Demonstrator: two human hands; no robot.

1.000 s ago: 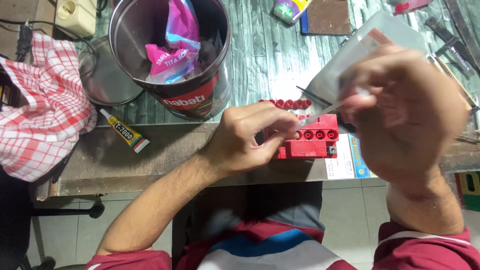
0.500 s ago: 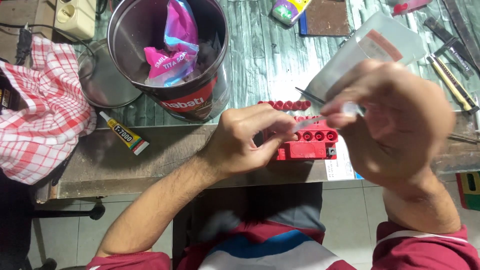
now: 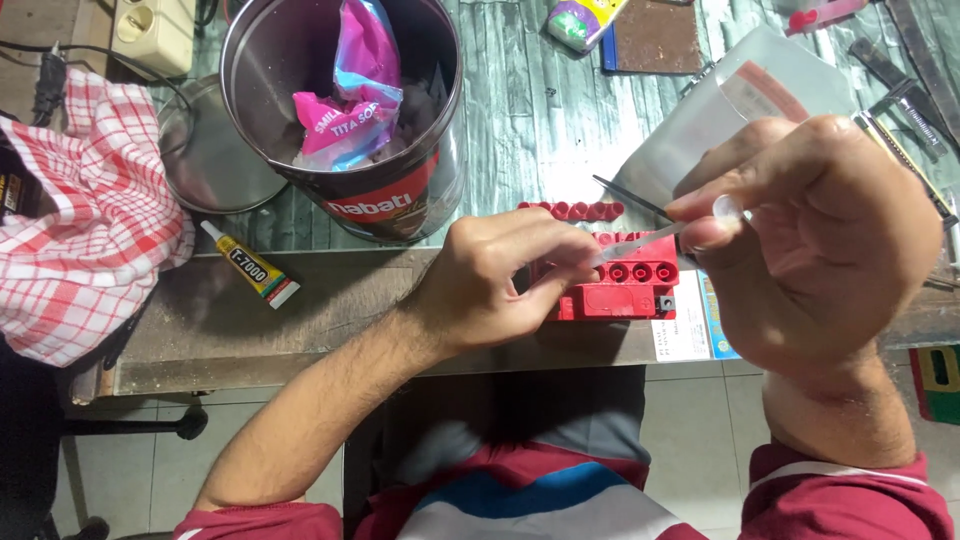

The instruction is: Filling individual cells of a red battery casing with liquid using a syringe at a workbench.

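- Head cam looking down on my workbench: my left hand [image 3: 500, 280] is clamped on a red plastic block with round sockets [image 3: 625, 290], pinning it at the bench's front edge
- my right hand [image 3: 810, 250] is pinched shut on a thin clear dropper tube [image 3: 640, 243], tip right over the block's sockets
- big round tin [image 3: 350, 200] with a pink wrapper [image 3: 350, 90] inside sits behind the left hand
- small yellow glue tube [image 3: 250, 265] and a red checked cloth [image 3: 80, 230] off to the left
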